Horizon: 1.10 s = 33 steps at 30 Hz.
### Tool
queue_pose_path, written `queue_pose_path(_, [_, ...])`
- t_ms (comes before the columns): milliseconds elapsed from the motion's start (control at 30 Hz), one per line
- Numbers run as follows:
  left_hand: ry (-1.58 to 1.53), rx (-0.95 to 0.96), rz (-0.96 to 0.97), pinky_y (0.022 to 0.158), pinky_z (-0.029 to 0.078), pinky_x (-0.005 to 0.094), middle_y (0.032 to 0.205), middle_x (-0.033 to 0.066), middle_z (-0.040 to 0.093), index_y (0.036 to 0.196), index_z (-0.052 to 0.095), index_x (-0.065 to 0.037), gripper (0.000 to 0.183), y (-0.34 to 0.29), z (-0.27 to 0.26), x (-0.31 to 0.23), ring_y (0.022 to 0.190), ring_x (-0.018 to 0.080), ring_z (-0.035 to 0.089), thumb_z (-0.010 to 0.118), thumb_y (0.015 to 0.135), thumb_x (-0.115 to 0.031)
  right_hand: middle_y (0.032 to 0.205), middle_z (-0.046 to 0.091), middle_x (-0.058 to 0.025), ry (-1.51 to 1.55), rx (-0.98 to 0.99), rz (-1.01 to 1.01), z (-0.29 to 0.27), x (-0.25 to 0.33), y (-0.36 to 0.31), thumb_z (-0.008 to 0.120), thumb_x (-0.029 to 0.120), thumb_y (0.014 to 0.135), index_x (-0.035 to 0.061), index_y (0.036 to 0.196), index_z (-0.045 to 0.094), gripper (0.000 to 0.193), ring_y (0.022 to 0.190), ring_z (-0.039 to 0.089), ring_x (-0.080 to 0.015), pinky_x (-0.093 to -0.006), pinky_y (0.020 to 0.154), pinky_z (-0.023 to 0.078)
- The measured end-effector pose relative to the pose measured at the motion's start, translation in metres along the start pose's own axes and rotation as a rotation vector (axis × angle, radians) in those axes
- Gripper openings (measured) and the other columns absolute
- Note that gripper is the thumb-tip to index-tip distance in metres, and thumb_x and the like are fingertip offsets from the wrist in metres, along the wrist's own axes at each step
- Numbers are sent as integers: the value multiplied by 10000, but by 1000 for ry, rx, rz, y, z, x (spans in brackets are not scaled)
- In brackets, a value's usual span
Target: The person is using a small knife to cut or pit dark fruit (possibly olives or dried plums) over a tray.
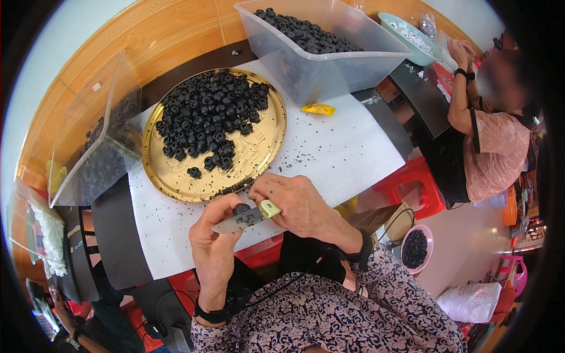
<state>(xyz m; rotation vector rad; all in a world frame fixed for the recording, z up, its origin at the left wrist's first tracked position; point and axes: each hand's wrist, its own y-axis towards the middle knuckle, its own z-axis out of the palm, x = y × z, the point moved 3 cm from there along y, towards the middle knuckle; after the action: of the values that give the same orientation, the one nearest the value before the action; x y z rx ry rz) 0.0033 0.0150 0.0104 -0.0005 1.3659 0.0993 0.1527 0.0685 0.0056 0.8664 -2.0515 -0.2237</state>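
My right hand (297,203) is closed round a small knife (238,222) with a pale green handle, its blade pointing left. Between the fingertips of my left hand (213,244) is a small round black part (241,209), right against the blade. Black specks cling to the blade. Just beyond my hands lies a round gold tray (259,150), with a heap of small black hollow parts (206,112) covering its far side. One black part (193,172) sits apart from the heap, nearer to me.
A white sheet (329,156) strewn with black crumbs covers the table. A yellow wrapper (318,109) lies beside a large clear bin (329,70) of black parts. Another clear bin (88,159) stands left. At right sits another person (497,147) near a red stool (415,187) and a pink basin (428,250).
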Motion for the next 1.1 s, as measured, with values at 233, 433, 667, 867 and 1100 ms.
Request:
queue_pose_path(233, [-138,275,-38,746,431,247,849,71,574,938,595,43,171,-33,16,-19,801,134,544,539,778,70,694,542,-151,-9,-119,104,0,-8,5,596,97,856,20,839,537,98,607,560,-350,-379,525,438])
queue_pose_path(433, [-202,180,-83,752,435,274,839,72,568,968,549,29,108,-15,8,1,803,135,526,541,871,-18,625,515,-137,189,-128,196,-8,-11,3,598,125,871,11,824,556,130,516,514,-258,-304,521,411])
queue_pose_path(667, [-178,129,-59,751,441,271,839,55,569,1011,558,41,149,-3,12,8,796,131,535,543,887,-41,633,577,-58,489,-16,94,-13,-18,-3,641,156,849,14,803,570,166,562,501,-102,-244,532,391])
queue_pose_path(867, [-94,105,-83,752,455,259,874,47,578,1077,565,40,208,4,22,10,792,120,545,539,879,-16,617,618,-8,691,24,80,-16,-11,-2,658,174,844,39,785,567,173,575,547,-72,-227,538,411])
queue_pose_path(1100, [-141,115,-82,752,449,264,854,47,577,1058,570,35,189,5,23,13,793,121,539,519,883,-15,599,554,-62,516,-23,78,-14,-18,-3,622,163,866,28,796,555,166,530,509,-141,-257,516,399])
